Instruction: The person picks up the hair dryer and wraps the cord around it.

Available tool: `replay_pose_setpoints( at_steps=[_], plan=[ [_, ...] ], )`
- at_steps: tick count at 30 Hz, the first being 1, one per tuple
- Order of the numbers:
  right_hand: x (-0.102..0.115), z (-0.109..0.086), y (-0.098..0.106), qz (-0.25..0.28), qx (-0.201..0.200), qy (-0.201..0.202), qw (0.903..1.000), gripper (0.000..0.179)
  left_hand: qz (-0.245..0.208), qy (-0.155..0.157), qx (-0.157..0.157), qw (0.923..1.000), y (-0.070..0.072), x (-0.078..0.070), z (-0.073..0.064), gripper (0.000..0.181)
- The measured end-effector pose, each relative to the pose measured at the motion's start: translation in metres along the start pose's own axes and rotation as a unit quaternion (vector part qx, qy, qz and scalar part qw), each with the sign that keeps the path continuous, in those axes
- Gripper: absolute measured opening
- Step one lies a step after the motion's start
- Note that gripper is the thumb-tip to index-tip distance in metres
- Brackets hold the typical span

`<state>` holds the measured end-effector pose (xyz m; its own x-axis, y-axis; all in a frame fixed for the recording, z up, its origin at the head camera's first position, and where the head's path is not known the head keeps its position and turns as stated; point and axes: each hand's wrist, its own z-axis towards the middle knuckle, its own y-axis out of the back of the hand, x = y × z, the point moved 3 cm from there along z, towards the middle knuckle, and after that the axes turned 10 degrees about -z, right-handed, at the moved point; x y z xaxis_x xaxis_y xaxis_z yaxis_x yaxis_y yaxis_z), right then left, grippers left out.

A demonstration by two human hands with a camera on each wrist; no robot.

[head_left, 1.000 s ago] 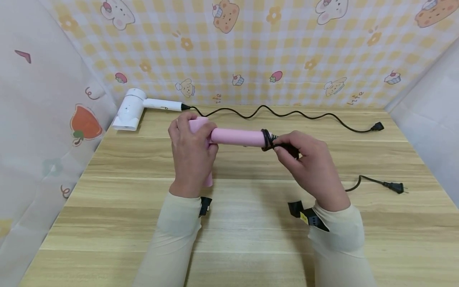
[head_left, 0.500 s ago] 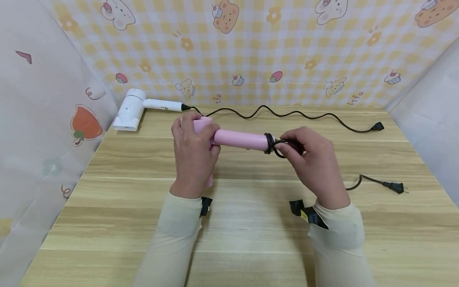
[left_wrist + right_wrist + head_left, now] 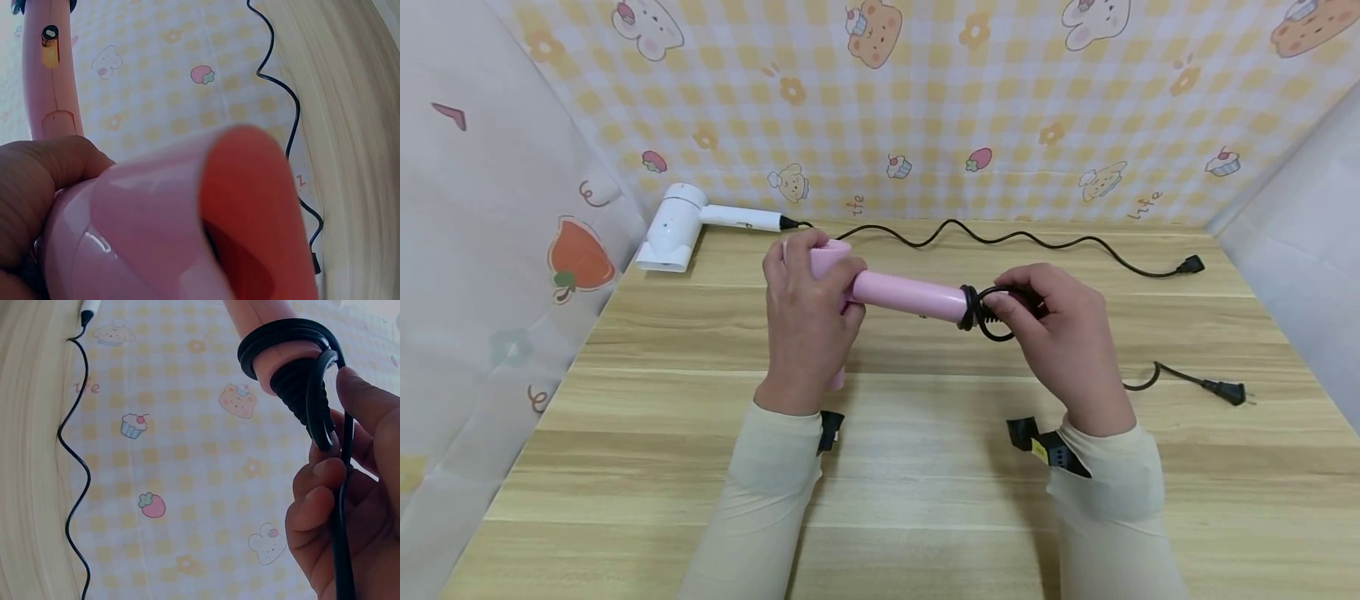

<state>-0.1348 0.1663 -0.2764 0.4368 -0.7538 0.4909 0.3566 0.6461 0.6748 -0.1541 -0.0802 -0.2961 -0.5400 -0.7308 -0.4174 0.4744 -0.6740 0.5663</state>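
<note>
My left hand (image 3: pixel 808 321) grips the head of a pink hair dryer (image 3: pixel 910 296), whose handle points right and slightly down above the table. In the left wrist view the dryer's flared nozzle (image 3: pixel 250 187) fills the front, with a switch (image 3: pixel 51 45) up the handle. Black cord (image 3: pixel 284 337) loops round the handle's end, beside the ribbed cord sleeve (image 3: pixel 300 394). My right hand (image 3: pixel 1060 333) pinches this cord between thumb and fingers, a small loop hanging at the fingertips. From beneath that hand the cord runs to a two-pin plug (image 3: pixel 1228 392) on the right.
A white hair dryer (image 3: pixel 672 233) lies at the back left of the wooden table (image 3: pixel 917 500). Its wavy black cord (image 3: pixel 1030 237) stretches along the back to a plug (image 3: pixel 1190 264). A checked, printed backdrop (image 3: pixel 917 108) rises behind.
The pink dryer's handle end has shifted right and tipped downward. My right hand has moved slightly right with the cord, and a wider cord loop now shows by its fingertips.
</note>
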Motion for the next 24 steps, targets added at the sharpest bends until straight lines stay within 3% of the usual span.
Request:
replay_pose_setpoints(
  at_steps=[9, 16, 24],
  plan=[
    [-0.0017, 0.0006, 0.0005, 0.016, 0.009, 0.0, 0.9998, 0.008, -0.003, -0.01, 0.001, 0.9999, 0.0013, -0.0015, 0.0016, 0.021],
    [-0.004, 0.0011, 0.0016, 0.015, 0.01, -0.039, 0.9991, 0.012, -0.013, -0.033, 0.009, 0.9993, 0.0031, -0.0027, 0.0032, 0.023],
    [-0.0057, 0.001, 0.0013, 0.02, 0.021, -0.051, 0.9983, 0.012, -0.02, -0.048, 0.011, 0.9986, 0.0038, -0.0029, 0.0048, 0.023]
  ],
)
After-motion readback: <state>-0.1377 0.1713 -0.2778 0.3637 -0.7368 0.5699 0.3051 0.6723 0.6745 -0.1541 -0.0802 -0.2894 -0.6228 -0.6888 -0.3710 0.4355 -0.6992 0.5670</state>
